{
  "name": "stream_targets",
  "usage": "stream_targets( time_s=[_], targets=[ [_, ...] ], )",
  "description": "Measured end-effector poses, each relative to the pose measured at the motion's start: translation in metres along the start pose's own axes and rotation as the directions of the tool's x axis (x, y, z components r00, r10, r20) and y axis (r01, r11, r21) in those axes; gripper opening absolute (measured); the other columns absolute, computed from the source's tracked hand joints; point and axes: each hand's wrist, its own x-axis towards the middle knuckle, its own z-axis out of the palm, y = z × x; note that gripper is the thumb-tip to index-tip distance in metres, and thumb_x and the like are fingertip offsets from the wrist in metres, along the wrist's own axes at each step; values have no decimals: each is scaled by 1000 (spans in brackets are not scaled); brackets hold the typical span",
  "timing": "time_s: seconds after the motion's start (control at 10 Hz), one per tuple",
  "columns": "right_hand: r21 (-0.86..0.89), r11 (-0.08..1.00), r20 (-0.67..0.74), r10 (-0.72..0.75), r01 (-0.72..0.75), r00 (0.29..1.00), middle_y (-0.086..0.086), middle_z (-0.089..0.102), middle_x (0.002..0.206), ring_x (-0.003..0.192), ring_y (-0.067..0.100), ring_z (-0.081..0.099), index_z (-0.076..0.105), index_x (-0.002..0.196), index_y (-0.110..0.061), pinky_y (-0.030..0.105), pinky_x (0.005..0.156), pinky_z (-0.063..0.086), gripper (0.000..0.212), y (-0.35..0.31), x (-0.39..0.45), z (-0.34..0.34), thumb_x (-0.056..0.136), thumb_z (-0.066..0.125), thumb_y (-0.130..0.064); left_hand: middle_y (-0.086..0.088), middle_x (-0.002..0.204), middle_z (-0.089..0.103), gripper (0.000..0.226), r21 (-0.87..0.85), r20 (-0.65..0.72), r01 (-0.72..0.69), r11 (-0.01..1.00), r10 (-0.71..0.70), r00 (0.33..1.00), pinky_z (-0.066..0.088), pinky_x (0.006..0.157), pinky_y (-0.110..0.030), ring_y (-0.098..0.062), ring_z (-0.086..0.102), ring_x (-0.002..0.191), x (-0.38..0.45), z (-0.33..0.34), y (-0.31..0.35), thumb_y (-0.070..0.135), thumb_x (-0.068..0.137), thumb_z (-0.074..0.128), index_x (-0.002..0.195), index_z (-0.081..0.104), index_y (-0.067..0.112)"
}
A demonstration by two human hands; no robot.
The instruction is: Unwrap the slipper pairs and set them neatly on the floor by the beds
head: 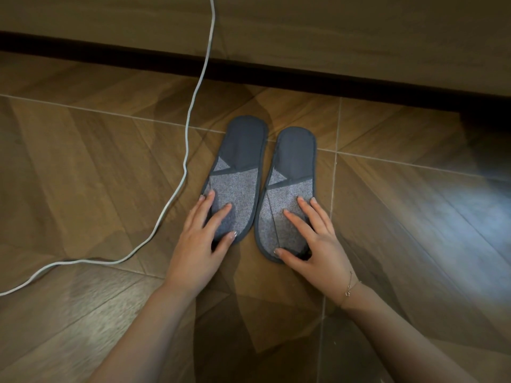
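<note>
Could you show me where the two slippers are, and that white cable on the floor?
Left slipper [243,150]: head view, on its dark upper part.
Right slipper [294,156]: head view, on its dark upper part.
Cable [184,167]: head view, on the bend left of the slippers.

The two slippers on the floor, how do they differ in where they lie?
The left slipper reaches farther toward the bed base than the right slipper. The left one lies nearer the white cable. Both are flat, grey and dark blue, each under one hand: left hand, right hand.
</note>
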Motion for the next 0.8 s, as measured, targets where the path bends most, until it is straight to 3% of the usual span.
stream_targets(
  time_s=[0.6, 0.8],
  targets=[
    [15, 1000, 45, 10, -10, 999, -16, -2, 158, 146, 6, -15, 28, 147, -33, 31, 116, 2, 72, -2, 3, 1, 85, 61, -49, 9, 159, 17, 53, 13, 0, 18, 1000, -18, 1000, 17, 116, -32, -10, 8, 147, 0, 2, -2, 42, 91, 55, 141, 43, 31],
    [29, 999, -73, -27, 29, 997, -4, 26, 156, 145, 12, 13, 46, 139, -27, 33, 117, 16, 60, 3, 7, -10, 84, 52, -51, 6, 153, 34, 52, 8, -120, -28, 1000, 29, 992, 22, 116, -36, -12, 23, 144, 7, -9, 6, 46, 92, 44, 140, 44, 25]
  ],
)
